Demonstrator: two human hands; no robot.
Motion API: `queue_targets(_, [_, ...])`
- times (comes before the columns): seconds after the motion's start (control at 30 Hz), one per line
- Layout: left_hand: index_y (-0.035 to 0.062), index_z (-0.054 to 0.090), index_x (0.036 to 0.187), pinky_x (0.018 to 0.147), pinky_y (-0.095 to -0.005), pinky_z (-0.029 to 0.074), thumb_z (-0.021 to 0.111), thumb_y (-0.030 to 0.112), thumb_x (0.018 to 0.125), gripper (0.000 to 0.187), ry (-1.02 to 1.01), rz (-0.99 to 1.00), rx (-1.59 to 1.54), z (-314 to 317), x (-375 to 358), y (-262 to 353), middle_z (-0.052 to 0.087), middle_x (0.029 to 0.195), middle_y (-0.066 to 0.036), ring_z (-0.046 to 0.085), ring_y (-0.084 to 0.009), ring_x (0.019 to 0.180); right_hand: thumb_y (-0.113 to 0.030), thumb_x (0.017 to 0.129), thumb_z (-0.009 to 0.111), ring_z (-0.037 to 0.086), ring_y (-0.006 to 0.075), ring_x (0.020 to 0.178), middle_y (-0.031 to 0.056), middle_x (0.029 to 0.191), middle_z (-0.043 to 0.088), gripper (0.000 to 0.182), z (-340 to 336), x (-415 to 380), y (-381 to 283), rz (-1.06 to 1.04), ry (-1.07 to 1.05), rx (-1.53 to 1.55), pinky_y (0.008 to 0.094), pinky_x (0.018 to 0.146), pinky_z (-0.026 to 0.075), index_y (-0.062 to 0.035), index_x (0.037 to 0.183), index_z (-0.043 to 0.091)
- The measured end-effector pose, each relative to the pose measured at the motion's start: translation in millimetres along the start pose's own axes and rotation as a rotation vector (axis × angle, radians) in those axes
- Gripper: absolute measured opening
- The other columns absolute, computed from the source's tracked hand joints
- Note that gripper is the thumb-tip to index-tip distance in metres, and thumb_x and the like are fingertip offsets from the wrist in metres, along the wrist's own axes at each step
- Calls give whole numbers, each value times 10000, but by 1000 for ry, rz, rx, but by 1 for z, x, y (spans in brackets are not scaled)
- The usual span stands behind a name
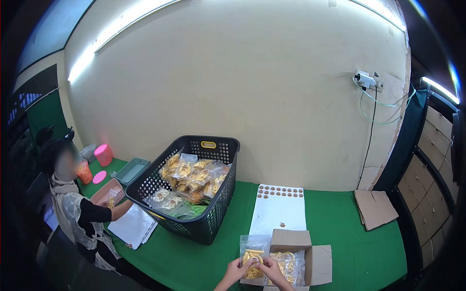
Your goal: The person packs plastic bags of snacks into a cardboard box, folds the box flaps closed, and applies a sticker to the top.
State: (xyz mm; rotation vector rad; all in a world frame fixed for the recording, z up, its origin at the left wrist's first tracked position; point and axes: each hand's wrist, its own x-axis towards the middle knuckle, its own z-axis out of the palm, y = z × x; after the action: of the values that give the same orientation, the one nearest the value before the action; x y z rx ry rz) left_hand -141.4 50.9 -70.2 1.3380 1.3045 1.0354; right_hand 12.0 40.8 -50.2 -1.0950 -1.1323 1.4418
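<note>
A clear plastic snack bag [255, 242], partly filled with yellow stick-shaped snacks, is held upright between my two hands. My left hand [236, 269] grips its lower left side, fingers closed. My right hand [273, 270] is closed at its lower right, and both thumbs meet at a small round brown sticker [255, 261] on the bag's front. Just right of the bag stands an open cardboard box [321, 264] with similar packed bags [290, 262] inside. Behind it lies a white sticker sheet [277, 213] with rows of round brown stickers along its far edge.
A large black basket [221, 208] full of snack bags stands left of centre on the green-covered table [357, 242]. Beyond it a co-worker [85, 218] reaches near a pink basket [102, 195] and white sheets [131, 227]. Flattened cardboard [374, 209] lies at the right.
</note>
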Motion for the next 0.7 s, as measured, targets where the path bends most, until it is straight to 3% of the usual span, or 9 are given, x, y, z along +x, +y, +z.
queue_targets(0.13, [1, 616, 899, 528, -205, 423, 592, 257, 819, 270, -68, 59, 33, -3, -5, 6, 600, 705, 0, 517, -32, 617, -143, 783, 628, 549, 79, 728, 27, 853, 602, 267, -3, 2, 12, 9, -15, 40, 209, 656, 438, 32, 974, 563])
queue_targets(0.23, [7, 612, 935, 546, -193, 420, 579, 254, 830, 270, -186, -44, 252, -1, -7, -2, 602, 726, 0, 508, -34, 618, -160, 791, 630, 566, 102, 791, 59, 914, 600, 329, -11, 1, 10, 47, -65, 71, 232, 703, 461, 50, 1027, 538])
queue_targets(0.33, [17, 607, 952, 569, -183, 417, 550, 236, 853, 247, -216, 18, -53, 7, -2, -30, 604, 775, 3, 505, -38, 647, -151, 797, 624, 574, 112, 810, 77, 920, 603, 338, -12, -1, 7, 66, -56, 141, 240, 718, 472, 69, 1035, 528])
queue_targets(0.43, [20, 601, 971, 615, -183, 425, 525, 212, 869, 230, -12, 91, -279, 3, -4, -11, 606, 833, -2, 519, -47, 713, -148, 793, 628, 577, 120, 817, 82, 931, 600, 338, -19, -2, 19, 108, -47, 172, 242, 723, 472, 67, 1033, 527])
queue_targets(0.5, [18, 600, 974, 638, -190, 428, 518, 204, 873, 227, 13, 43, -437, -1, -8, 26, 610, 857, -10, 528, -53, 749, -153, 787, 634, 578, 129, 826, 88, 968, 589, 344, -19, -8, 20, 176, -67, 92, 248, 731, 472, 53, 1040, 525])
queue_targets(0.53, [17, 600, 976, 650, -193, 429, 515, 200, 875, 226, 25, 18, -513, -3, -9, 35, 612, 869, -13, 533, -56, 767, -168, 793, 621, 571, 135, 816, 79, 946, 589, 352, -16, -10, 27, 106, -70, 16, 264, 721, 469, 43, 1057, 522])
queue_targets(0.6, [28, 617, 948, 675, -207, 437, 518, 196, 871, 209, 11, 110, -406, -2, -2, 19, 624, 862, -16, 552, -74, 782, -197, 807, 596, 556, 146, 795, 61, 901, 587, 368, -10, -14, 43, -34, -75, -133, 295, 703, 464, 24, 1090, 516])
queue_targets(0.63, [27, 620, 937, 674, -210, 440, 520, 189, 869, 202, 41, 127, -377, -1, -1, 18, 628, 847, -19, 556, -75, 771, -201, 809, 577, 548, 125, 755, 49, 831, 582, 295, -9, -10, 47, -67, -100, -221, 283, 661, 458, 3, 1021, 553])
queue_targets(0.7, [26, 625, 917, 671, -217, 448, 524, 174, 862, 188, 64, 162, -254, -2, -3, 19, 633, 812, -25, 563, -77, 744, -187, 784, 628, 562, 138, 830, 77, 943, 571, 346, -15, -14, 22, -3, -116, -168, 266, 712, 465, 16, 1047, 531])
